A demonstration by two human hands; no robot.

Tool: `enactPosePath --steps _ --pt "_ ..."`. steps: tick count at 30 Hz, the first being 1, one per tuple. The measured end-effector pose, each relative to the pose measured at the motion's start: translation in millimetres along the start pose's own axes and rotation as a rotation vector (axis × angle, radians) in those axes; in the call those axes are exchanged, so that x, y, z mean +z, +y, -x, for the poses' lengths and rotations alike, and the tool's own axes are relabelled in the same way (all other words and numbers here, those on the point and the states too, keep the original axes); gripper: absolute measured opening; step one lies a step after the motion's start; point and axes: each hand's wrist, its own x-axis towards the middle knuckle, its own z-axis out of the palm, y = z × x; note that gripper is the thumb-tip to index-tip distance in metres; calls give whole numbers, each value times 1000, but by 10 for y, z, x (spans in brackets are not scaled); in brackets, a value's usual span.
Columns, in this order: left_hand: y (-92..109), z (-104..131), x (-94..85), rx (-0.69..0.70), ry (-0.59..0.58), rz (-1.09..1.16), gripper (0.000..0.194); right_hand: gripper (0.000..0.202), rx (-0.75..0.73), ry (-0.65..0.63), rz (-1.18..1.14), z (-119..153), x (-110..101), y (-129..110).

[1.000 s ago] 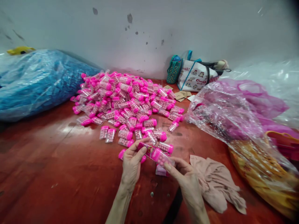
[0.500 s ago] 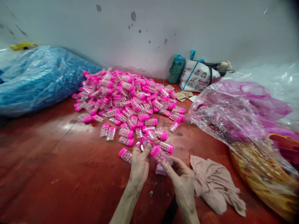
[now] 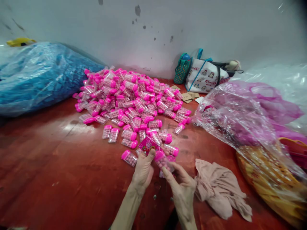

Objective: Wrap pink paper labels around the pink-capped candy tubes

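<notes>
Between thumb and fingers my left hand (image 3: 143, 169) pinches a pink printed card (image 3: 146, 144). Just to its right, my right hand (image 3: 181, 185) grips the clear lower end of a small pink-capped container (image 3: 161, 159) filled with pink balls. The container's cap is close to my left thumb; whether they touch is unclear. Beyond both hands a large heap of similar containers (image 3: 124, 92) lies on the red surface (image 3: 72, 179). Several single ones lie nearer, one of them (image 3: 129, 158) just left of my left hand. Something partly hidden lies beneath the held container.
A blue plastic-wrapped bundle (image 3: 43, 80) is at the left. At the back stand a white printed bag (image 3: 203, 76) and a green dotted pouch (image 3: 181, 72), near brown card pieces (image 3: 189, 96). Clear plastic (image 3: 223, 111) and a pinkish cloth (image 3: 220, 187) lie at the right.
The card in my left hand now shows more of its printed face. My right hand and the container have shifted slightly left. The camera view has moved a little.
</notes>
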Motion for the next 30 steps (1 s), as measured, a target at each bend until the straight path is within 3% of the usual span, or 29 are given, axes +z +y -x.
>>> enactPosePath --steps 4,10,14,20,22,25,30 --pt "33 12 4 -60 -30 11 36 20 100 -86 -213 9 17 -4" --pt "28 45 -43 -40 -56 32 30 15 214 -98 -527 4 103 26" --pt "29 34 -73 -116 -86 -8 18 19 147 -29 -295 32 132 60" --pt "23 13 -63 -147 -70 -20 23 18 -204 98 69 66 141 72" --pt "37 13 -63 -146 -75 -22 23 18 -225 101 87 65 137 73" --pt "83 18 -81 -116 -101 -48 17 19 -97 53 25 65 123 78" --pt "147 37 -120 -143 -227 -108 21 19 138 -96 -339 68 107 49"
